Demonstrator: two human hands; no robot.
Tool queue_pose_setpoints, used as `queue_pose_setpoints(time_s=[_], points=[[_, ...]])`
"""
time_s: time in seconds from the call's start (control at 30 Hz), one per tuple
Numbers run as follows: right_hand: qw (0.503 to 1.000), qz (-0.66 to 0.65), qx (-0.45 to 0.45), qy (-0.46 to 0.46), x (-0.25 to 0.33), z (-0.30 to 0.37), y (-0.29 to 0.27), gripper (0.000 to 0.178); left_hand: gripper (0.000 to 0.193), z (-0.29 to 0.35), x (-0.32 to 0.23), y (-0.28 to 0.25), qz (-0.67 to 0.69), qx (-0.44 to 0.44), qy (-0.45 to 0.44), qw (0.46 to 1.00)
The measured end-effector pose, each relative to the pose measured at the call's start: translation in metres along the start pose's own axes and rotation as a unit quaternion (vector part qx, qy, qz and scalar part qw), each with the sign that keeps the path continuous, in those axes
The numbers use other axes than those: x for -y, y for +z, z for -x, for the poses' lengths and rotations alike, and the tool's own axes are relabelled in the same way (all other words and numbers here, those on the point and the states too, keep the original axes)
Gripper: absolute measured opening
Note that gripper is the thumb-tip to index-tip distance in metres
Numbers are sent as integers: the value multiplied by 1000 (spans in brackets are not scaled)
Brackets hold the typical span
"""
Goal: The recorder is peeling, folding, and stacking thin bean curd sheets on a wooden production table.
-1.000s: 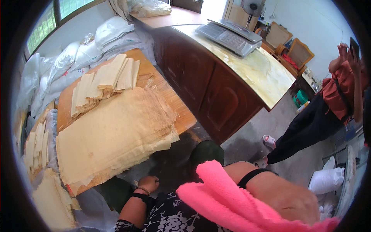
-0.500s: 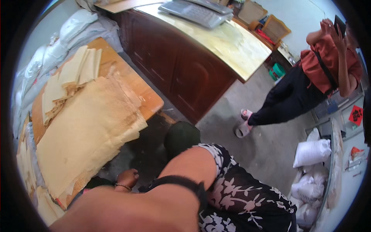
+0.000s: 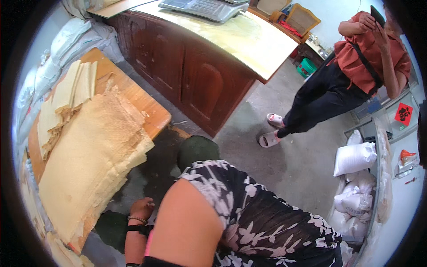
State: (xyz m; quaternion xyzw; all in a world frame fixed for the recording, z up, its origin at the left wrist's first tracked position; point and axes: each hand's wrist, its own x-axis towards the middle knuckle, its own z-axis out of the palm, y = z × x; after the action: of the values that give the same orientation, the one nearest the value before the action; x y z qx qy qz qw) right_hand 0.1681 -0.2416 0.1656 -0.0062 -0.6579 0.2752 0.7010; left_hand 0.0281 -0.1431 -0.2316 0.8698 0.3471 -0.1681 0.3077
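Our left hand [image 3: 141, 208] hangs low and loosely curled, with a beaded bracelet [image 3: 138, 220] and a dark band [image 3: 138, 229] behind it at the wrist. We see nothing held in it, but the fingertips are too small and turned away for us to tell whether they meet. Just beside it is a dark green rounded form [image 3: 111, 229], likely one of our knees.

From that hand, the stack of thin tan sheets [image 3: 91, 164] lies up and to the left, flat on the wooden table [image 3: 153, 113], apart from our fingers. Its long axis runs slantwise, from the near left end up toward the far right, and its ragged long edge faces us. Folded sheets [image 3: 78, 86] lie along its far side.

Our left hand is the nearer of the two. Our right arm [image 3: 187, 222], in a black and white floral sleeve [image 3: 211, 187], bends across the foreground; our right hand is outside the view, so we cannot tell its state. Between the two arms we catch a sliver of pink cloth [image 3: 148, 241]. Well apart, beyond the floor, a person in a rust-red top [image 3: 356, 64] stands with both hands at a dark device [image 3: 377, 16].
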Motion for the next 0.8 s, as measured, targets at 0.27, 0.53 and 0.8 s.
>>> queue_pose_setpoints(time_s=[0.27, 0.53, 0.8], points=[[955, 241, 111, 129, 11, 23, -28, 27, 36, 10, 9, -13, 239, 44, 84, 966], [983, -37, 49, 176, 52, 21, -30, 28, 36, 0, 10, 5, -31, 61, -72, 995], [966, -114, 103, 207, 62, 24, -42, 24, 41, -21, 5, 8, -63, 110, -24, 992]])
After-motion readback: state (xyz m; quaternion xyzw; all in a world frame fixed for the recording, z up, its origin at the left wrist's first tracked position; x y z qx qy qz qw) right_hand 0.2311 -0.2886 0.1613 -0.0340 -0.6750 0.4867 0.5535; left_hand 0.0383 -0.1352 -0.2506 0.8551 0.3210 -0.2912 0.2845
